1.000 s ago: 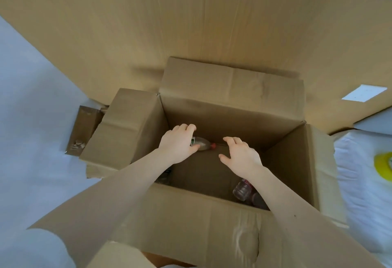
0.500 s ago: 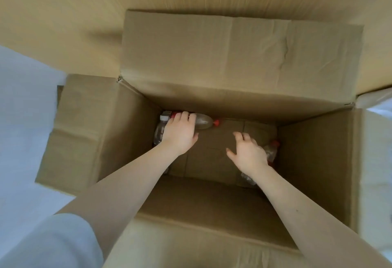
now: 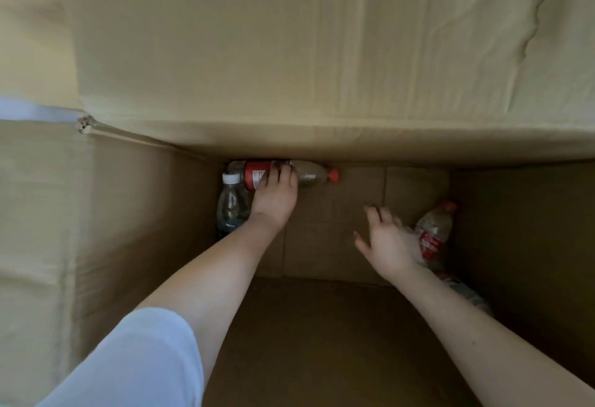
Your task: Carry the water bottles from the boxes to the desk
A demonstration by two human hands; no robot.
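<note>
I look down into a deep cardboard box [image 3: 145, 229]. A clear bottle with a red label and red cap [image 3: 309, 174] lies on its side along the far wall. My left hand [image 3: 275, 195] lies over its labelled middle, fingers curled on it. A white-capped bottle [image 3: 232, 203] lies just left of that hand. My right hand [image 3: 388, 240] hovers with fingers spread above the box floor, holding nothing. Beside it on the right lies another red-capped, red-labelled bottle [image 3: 434, 232]. One more bottle [image 3: 467, 294] shows partly under my right forearm.
The box's far flap [image 3: 322, 52] stands up and fills the top of the view, overhanging the far wall. The left wall and flap [image 3: 48, 213] and the right wall [image 3: 531, 245] close in both sides. Bare cardboard floor [image 3: 338, 229] lies between my hands.
The view has dropped closer into the box. My left hand has settled further onto the red-labelled bottle. My right hand has moved right, towards the bottle in the right corner.
</note>
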